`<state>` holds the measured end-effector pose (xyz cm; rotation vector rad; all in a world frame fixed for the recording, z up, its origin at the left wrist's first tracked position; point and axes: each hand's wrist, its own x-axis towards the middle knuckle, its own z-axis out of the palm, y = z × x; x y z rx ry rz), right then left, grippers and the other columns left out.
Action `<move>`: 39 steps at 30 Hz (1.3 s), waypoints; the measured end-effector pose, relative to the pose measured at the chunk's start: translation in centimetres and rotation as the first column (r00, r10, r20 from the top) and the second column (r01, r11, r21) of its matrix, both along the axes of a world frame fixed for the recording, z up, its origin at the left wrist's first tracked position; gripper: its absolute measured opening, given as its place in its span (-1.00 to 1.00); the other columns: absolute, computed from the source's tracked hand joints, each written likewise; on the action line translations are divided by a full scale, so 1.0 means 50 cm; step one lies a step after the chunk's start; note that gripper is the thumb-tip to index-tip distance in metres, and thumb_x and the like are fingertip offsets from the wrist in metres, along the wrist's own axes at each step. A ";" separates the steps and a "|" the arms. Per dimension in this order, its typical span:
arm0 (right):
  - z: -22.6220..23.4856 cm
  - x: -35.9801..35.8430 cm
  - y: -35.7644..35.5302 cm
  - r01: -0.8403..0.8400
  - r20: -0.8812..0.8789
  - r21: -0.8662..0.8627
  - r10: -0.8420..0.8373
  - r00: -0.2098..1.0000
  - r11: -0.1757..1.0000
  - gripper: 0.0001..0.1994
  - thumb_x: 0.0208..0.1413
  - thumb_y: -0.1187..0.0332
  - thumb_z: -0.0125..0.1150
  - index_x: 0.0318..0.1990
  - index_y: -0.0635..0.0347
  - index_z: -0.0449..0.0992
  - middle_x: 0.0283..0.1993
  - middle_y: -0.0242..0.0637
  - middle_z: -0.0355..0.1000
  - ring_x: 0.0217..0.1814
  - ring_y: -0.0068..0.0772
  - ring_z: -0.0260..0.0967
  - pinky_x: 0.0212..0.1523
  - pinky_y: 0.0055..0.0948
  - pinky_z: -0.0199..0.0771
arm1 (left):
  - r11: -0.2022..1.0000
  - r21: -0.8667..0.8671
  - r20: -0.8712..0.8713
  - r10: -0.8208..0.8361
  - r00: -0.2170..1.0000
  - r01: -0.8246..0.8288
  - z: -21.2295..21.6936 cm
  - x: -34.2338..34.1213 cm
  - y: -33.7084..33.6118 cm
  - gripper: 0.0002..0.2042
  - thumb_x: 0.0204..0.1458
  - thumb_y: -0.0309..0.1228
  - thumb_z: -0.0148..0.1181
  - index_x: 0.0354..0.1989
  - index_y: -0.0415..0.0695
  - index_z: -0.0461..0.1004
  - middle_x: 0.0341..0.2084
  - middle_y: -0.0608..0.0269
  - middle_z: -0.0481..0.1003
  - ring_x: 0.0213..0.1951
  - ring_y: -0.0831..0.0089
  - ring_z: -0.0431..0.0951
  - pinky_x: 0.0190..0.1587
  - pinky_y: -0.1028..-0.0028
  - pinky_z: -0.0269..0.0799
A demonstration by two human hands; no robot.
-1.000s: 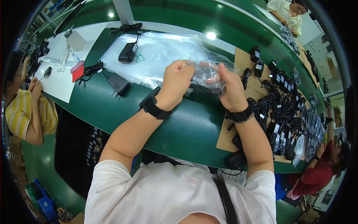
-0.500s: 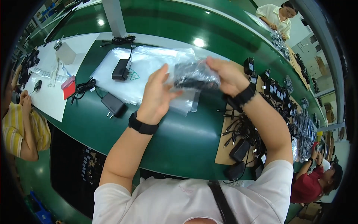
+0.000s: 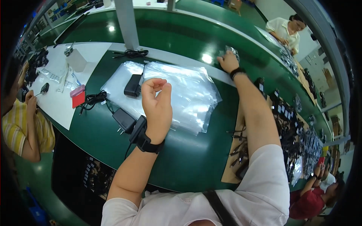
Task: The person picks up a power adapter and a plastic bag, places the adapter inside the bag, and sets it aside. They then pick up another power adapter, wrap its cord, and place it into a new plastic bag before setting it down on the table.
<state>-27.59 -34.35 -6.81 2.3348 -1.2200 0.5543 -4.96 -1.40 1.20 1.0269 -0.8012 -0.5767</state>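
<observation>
Since half a second earlier, the right hand [image 3: 229, 62] had swung away from the middle of the table, carrying the filled clear bag [image 3: 232, 51] out to the far green surface [image 3: 169, 43], while the left hand [image 3: 157, 107] stayed behind over the near work area. Largest of all, the green table [image 3: 192, 158] stretched under both forearms, with the far surface running behind a pale ledge. On its left end lay a white sheet [image 3: 64, 107], and at the right a brown cardboard [image 3: 229, 171] bore a heap of black adapters and cables [image 3: 288, 120]. Between these, a stack of flat clear bags [image 3: 184, 96] spread across the table, and the left hand hung above its near part, fingers loosely curled, thumb a narrow gap from them, holding nothing visible. One black adapter [image 3: 132, 85] sat on the stack's left part; another adapter [image 3: 124, 120] rested on bare green just beside it, near the left wrist. A coiled black cable [image 3: 96, 98] lay left of the stack, beside a small red block [image 3: 78, 100]. Smallest came that filled bag, at the right fingers; they covered its near side, so whether they gripped it or merely touched it could not be told.
</observation>
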 end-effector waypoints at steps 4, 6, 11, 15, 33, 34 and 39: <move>0.146 0.034 0.096 -0.107 0.251 0.406 0.002 0.968 0.908 -0.51 -0.09 0.04 0.08 -0.06 0.19 0.41 -0.12 0.03 0.39 -0.06 -0.03 0.34 -0.04 -0.25 0.32 | 1.000 0.012 -0.086 0.002 0.996 -0.001 -0.012 0.019 0.017 -0.82 0.01 -0.51 0.06 -0.24 -0.24 0.25 -0.31 0.24 0.32 -0.24 0.54 0.33 -0.16 0.58 0.27; 0.202 -0.041 0.125 0.056 0.100 0.444 -0.112 0.989 0.894 -0.43 -0.10 0.02 0.11 0.00 0.25 0.35 -0.11 0.03 0.39 -0.07 -0.04 0.35 -0.04 -0.26 0.33 | 0.998 0.046 -0.192 -0.042 0.980 0.051 0.010 0.009 0.024 -0.82 0.01 -0.48 0.07 -0.25 -0.24 0.25 -0.35 0.26 0.33 -0.27 0.56 0.33 -0.19 0.60 0.26; 0.204 -0.205 0.211 0.479 -0.259 0.553 -0.406 0.876 0.682 -0.08 -0.28 -0.08 0.27 0.19 0.27 0.04 -0.02 0.12 0.31 0.00 0.05 0.29 -0.02 -0.24 0.30 | 0.993 0.008 -0.201 -0.115 0.973 0.119 0.028 -0.018 0.029 -0.83 0.01 -0.46 0.07 -0.27 -0.24 0.27 -0.39 0.28 0.35 -0.34 0.58 0.34 -0.23 0.61 0.26; 0.184 -0.247 0.249 0.299 0.084 0.594 -0.427 0.900 0.747 -0.16 -0.42 0.19 0.35 0.13 0.21 0.12 -0.07 0.09 0.34 -0.03 0.03 0.31 -0.06 -0.28 0.34 | 0.984 0.006 -0.150 -0.173 0.973 0.176 0.004 -0.025 0.026 -0.83 0.01 -0.47 0.07 -0.27 -0.24 0.27 -0.40 0.27 0.35 -0.34 0.58 0.34 -0.24 0.61 0.26; 0.336 0.035 0.639 -0.952 0.943 0.273 -0.235 0.236 0.138 0.00 -0.22 0.43 0.38 0.29 0.02 -0.29 -0.01 -0.09 0.25 -0.10 -0.48 0.28 -0.14 -0.54 0.32 | 0.680 -0.376 -0.327 -0.733 0.596 0.630 0.166 -0.124 0.052 -0.56 0.04 -0.14 0.04 0.03 -0.11 0.19 0.03 0.17 0.27 0.12 0.29 0.22 0.01 0.28 0.22; 0.316 0.045 0.640 -0.956 0.945 0.265 -0.228 0.233 0.123 0.00 -0.22 0.43 0.38 0.29 0.02 -0.29 -0.01 -0.09 0.25 -0.10 -0.48 0.28 -0.14 -0.54 0.32 | 0.690 -0.399 -0.379 -0.724 0.576 0.604 0.184 -0.116 0.056 -0.60 0.05 -0.16 0.04 -0.01 -0.10 0.21 0.03 0.17 0.27 0.13 0.27 0.20 0.01 0.19 0.22; 0.249 0.084 0.668 -0.889 0.958 0.284 -0.061 0.282 0.360 -0.18 -0.18 0.46 0.30 0.24 0.08 -0.07 -0.02 -0.20 0.22 -0.23 -0.49 0.30 -0.22 -0.58 0.31 | 0.736 -0.510 -0.418 -0.664 0.620 0.444 0.205 -0.086 0.060 -0.65 0.04 -0.18 0.04 -0.07 -0.08 0.24 -0.01 0.14 0.31 0.12 0.21 0.23 0.04 0.11 0.20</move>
